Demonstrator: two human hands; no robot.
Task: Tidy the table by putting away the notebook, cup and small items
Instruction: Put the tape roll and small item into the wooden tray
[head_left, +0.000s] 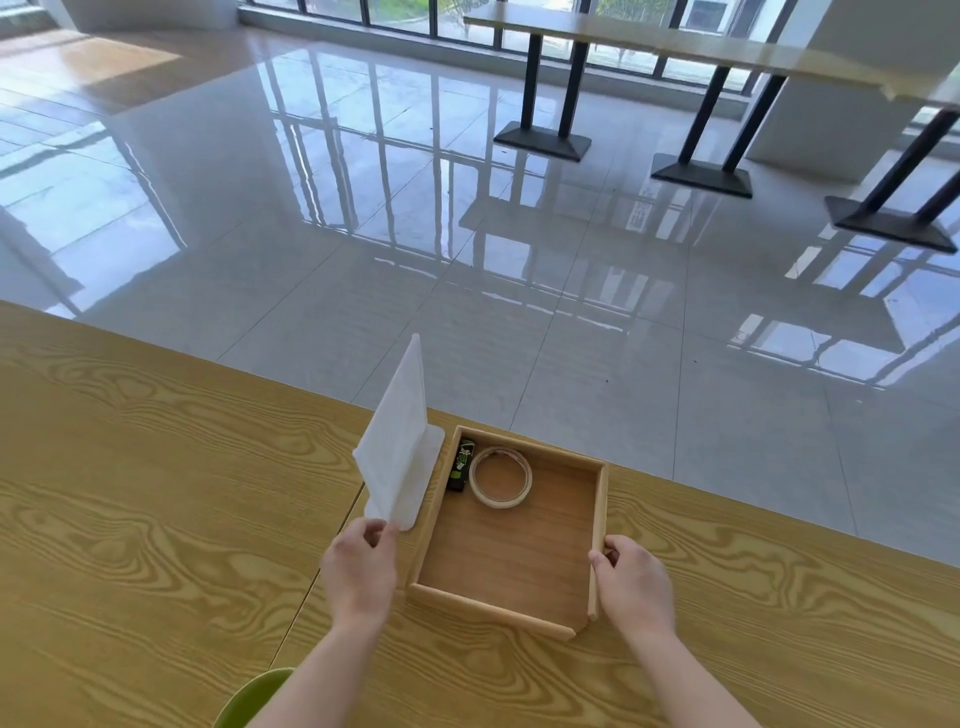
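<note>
A white notebook (397, 447) lies on the wooden table just left of a wooden tray (600, 512), its cover lifted up at an angle. My left hand (361, 569) pinches the near corner of that raised cover. Inside the tray, at its far left, lie a roll of tape (500, 477) and a small black and green item (461, 465). My right hand (634, 582) grips the tray's near right wall. A green cup rim (254, 699) shows at the bottom edge, near my left forearm.
The wood-grain table (130, 493) stretches left and right, its far edge running diagonally just beyond the tray. Past it is a glossy tiled floor (363, 208) and another long table (675, 41) on black legs by the windows.
</note>
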